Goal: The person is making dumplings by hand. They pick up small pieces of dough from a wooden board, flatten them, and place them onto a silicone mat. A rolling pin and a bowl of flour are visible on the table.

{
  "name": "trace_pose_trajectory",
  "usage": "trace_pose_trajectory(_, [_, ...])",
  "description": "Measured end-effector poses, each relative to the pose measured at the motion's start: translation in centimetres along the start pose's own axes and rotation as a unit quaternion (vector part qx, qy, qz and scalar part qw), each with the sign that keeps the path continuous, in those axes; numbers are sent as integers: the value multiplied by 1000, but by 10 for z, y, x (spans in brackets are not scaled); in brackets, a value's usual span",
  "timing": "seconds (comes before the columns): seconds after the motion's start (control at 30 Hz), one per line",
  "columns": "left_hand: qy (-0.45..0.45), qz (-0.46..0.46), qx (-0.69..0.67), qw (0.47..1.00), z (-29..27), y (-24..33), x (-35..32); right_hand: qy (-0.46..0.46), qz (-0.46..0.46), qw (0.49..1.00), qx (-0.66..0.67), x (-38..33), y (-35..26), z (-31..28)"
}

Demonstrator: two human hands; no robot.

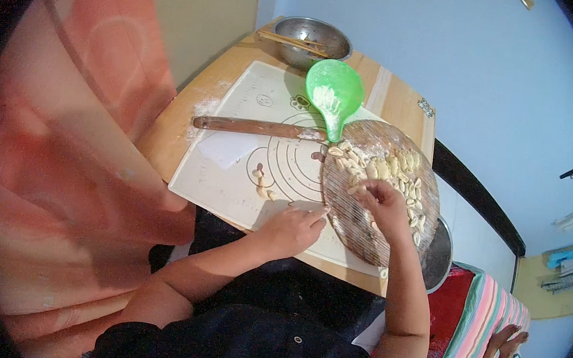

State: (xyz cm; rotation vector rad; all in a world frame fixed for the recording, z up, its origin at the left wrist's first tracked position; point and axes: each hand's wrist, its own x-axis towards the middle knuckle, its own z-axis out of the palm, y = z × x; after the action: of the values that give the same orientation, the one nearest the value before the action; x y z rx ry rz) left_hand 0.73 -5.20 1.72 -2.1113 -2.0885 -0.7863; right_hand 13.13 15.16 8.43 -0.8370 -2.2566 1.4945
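My right hand (385, 207) is over a round ridged tray (350, 229), its fingertips pinched on a small pale dough piece (355, 189). Many shaped dough pieces (407, 161) cover the tray's far and right parts. Beside the tray's left edge, my left hand (293, 231) rests low over the white printed mat (197, 181). Its fingers are loosely extended toward the tray, and nothing shows in them. Just beyond that hand, a few loose dough pieces (262, 185) lie on the mat.
A wooden rolling pin (257, 128) lies across the mat above a white sheet (226, 148). The green ladle-shaped scoop (339, 88) holds flour, its handle reaching the tray. Behind it stands a metal bowl (323, 29) with chopsticks (292, 41). Another metal vessel (440, 257) sits partly under the tray.
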Motion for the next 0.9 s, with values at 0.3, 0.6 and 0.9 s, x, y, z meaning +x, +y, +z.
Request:
trace_pose_trajectory(0.3, [4, 5, 6, 1000, -4, 0, 1, 40, -143, 945, -292, -41, 21, 7])
trace_pose_trajectory(0.6, [-3, 8, 3, 1000, -6, 2, 2, 22, -82, 905, -418, -4, 23, 5])
trace_pose_trajectory(0.9, [-16, -10, 2, 1000, -9, 4, 2, -69, 16, 880, -471, 40, 6, 1])
